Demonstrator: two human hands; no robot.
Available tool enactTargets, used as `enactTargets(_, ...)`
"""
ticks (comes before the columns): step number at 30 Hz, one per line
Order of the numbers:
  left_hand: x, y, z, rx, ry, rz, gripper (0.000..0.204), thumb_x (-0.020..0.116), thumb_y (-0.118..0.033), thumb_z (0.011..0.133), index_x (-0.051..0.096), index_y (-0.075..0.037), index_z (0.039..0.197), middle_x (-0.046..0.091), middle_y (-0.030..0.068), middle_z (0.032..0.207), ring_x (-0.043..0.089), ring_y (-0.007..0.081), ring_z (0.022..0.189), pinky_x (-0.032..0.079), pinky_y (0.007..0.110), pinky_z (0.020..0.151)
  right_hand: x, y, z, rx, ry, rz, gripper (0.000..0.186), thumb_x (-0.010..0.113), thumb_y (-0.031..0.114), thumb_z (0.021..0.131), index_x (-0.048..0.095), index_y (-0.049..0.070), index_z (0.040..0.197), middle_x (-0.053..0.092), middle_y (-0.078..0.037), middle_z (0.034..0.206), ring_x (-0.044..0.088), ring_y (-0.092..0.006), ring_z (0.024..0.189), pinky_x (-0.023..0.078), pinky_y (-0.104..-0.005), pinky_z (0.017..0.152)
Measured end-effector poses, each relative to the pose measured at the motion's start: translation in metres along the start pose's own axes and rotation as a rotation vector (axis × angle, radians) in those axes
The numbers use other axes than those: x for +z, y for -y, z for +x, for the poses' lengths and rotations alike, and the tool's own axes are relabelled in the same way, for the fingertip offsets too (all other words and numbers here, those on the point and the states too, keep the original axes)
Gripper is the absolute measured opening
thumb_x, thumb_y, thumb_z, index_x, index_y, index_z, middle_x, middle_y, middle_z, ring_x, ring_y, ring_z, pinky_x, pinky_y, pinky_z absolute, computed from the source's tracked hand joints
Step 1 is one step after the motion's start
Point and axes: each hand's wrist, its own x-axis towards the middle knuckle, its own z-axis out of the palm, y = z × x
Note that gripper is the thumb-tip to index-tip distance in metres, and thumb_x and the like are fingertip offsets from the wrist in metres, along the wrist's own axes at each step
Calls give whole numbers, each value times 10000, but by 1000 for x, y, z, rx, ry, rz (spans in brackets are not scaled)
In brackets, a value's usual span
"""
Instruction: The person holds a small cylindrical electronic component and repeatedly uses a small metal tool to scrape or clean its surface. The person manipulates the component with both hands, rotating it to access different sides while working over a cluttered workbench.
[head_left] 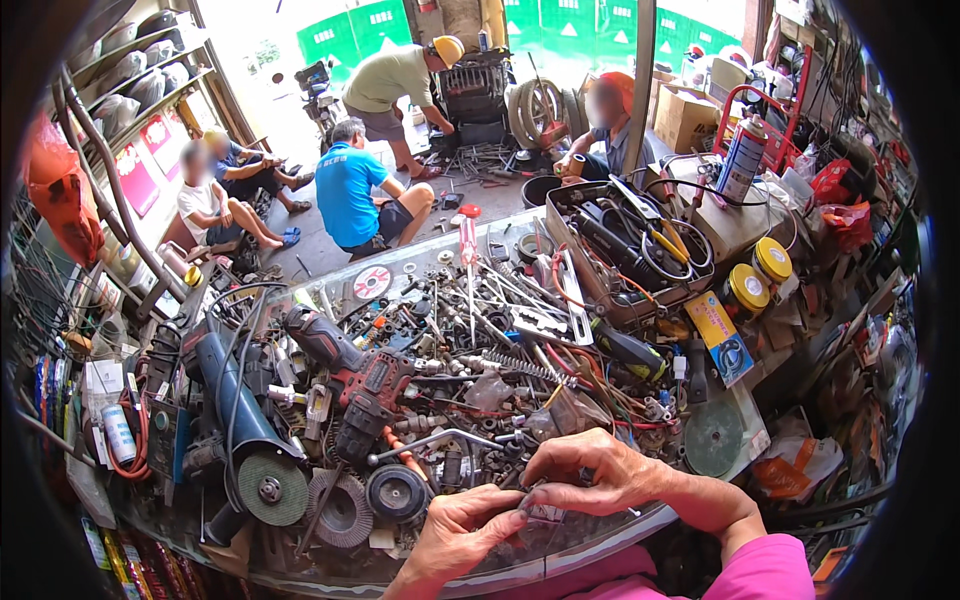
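My left hand (462, 532) and my right hand (598, 474) meet over the near edge of the glass-topped bench. Fingers and thumbs of both are pinched together around a small dark piece (526, 503), mostly hidden, whose kind I cannot make out. Just beyond them spreads a heap of loose bolts, sockets and fittings (480, 400). Left of my left hand lie a black wheel (397, 493) and a wire brush wheel (340, 510). A bent metal rod with a knobbed end (436, 440) rests above the wheel.
A red cordless impact wrench (372, 390) and a blue angle grinder (235, 395) occupy the bench's left side. At the right are a tool case (640, 250), yellow-lidded tins (748, 288) and a green disc (714, 438). Several people, one in a blue shirt (350, 195), are beyond the bench.
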Motion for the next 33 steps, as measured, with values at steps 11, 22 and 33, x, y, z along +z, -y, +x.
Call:
enactTargets(11,1,-1,0,-20,13,3,237,672,-44,891,668,31,1115,609,42,912,643,120,779,564,240,665,-4,-3,0,-12,87,-19,260,668,269,911,642,11,931,611,-69,687,568,-137,578,434,-295,517)
enactTargets(22,2,-3,0,2,-11,54,220,681,-45,884,682,24,1093,617,43,880,640,105,749,548,226,649,-1,0,-1,-41,34,-16,247,655,257,919,635,11,922,592,-46,629,548,-118,526,425,-287,485)
enactTargets(33,-1,2,2,64,-21,61,218,681,-38,881,685,22,1091,610,42,857,636,109,734,542,222,630,0,1,-2,22,21,18,231,668,233,912,639,4,932,605,-106,678,578,-181,559,435,-304,511)
